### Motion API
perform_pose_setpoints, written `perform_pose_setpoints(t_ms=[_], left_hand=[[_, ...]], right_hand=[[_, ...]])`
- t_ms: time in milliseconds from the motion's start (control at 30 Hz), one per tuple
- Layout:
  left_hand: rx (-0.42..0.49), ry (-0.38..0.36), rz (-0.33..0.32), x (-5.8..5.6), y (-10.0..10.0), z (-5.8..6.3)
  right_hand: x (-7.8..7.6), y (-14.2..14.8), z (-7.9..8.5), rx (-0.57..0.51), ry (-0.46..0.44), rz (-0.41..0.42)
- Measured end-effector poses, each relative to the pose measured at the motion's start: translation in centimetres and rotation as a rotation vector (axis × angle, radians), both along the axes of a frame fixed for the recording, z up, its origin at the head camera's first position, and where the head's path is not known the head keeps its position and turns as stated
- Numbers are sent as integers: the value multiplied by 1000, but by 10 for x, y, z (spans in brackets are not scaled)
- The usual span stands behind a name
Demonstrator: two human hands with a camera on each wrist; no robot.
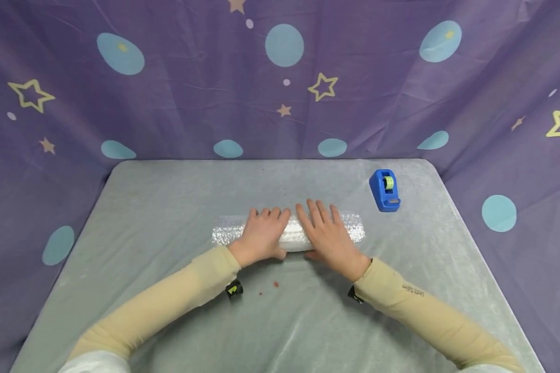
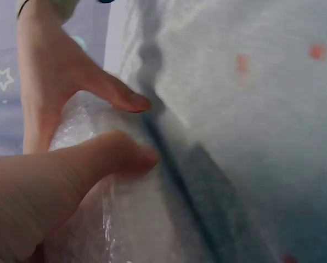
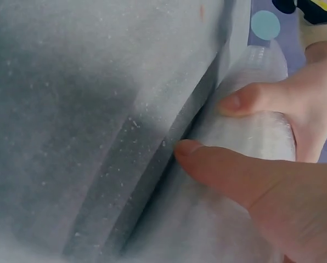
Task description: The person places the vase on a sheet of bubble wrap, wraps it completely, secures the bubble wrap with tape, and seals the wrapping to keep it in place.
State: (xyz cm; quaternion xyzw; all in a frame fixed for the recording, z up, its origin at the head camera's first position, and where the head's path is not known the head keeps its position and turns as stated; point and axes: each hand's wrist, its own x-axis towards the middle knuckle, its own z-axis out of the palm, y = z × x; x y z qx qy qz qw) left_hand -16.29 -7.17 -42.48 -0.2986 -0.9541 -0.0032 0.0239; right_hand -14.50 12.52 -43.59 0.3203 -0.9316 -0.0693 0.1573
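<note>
A roll of clear bubble wrap (image 1: 295, 238) lies crosswise on the grey cloth-covered table, with a thinner-looking strip along its far side. My left hand (image 1: 263, 235) grips the roll left of its middle, fingers over the top and thumb on the near side. Right of the middle, my right hand (image 1: 330, 239) holds it too, its fingers spread longer over the far edge. In the left wrist view both thumbs lie against the wrap (image 2: 136, 213). The right wrist view shows the thumbs low on the rounded near side of the roll (image 3: 207, 219). The fingertips are hidden in both wrist views.
A blue tape dispenser (image 1: 385, 190) with a yellowish roll of tape stands at the far right of the table (image 1: 168, 191). Small reddish spots (image 1: 276, 284) mark the cloth in front of the hands. A purple patterned curtain (image 1: 191, 77) hangs behind and on both sides.
</note>
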Motion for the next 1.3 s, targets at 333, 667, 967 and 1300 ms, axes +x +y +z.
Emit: perform_pose_setpoints(t_ms=[333, 667, 967, 1300], left_hand=[[-18, -236, 39, 0, 0, 9], [-6, -362, 59, 1, -1, 13], [31, -299, 40, 3, -4, 15], [38, -35, 3, 15, -7, 5]], right_hand=[[6, 0, -3, -5, -55, 24], [6, -3, -2, -20, -21, 65], [-3, -1, 2, -21, -58, 92], [-11, -1, 7, -11, -140, 115]])
